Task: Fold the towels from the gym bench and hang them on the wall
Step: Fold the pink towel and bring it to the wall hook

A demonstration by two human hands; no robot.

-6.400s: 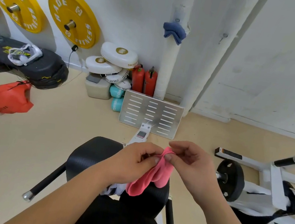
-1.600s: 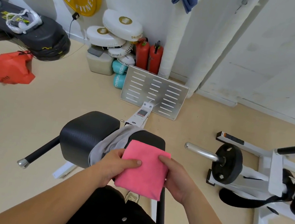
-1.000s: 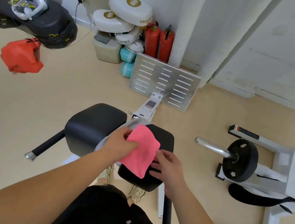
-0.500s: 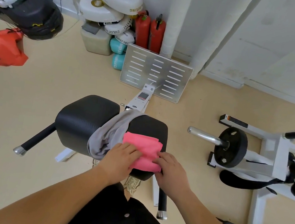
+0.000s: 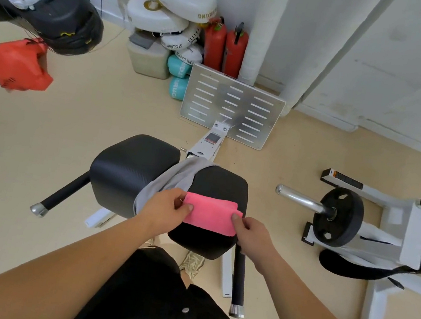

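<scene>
**Head view: pink towel folded on the bench pad, hanging still to do**

Item 1, pink towel (image 5: 209,214): folded to a compact oblong, lying flat on the right black pad (image 5: 223,185) of the gym bench.

Item 2, my left hand (image 5: 167,207): at the towel's nine o'clock end, thumb and fingers pinching that edge.

Item 3, my right hand (image 5: 249,232): at the four o'clock corner, thumb tip pressing the cloth down, other fingers curled under.

Item 4, grey towel (image 5: 174,178): unfolded, draped in the gap between the two pads, at eleven o'clock from the pink one.

Status, as I judge it: the pink towel's fold is nearly finished; it is not yet hung. The grey one awaits both folding and hanging. No wall hook shows here.
</scene>
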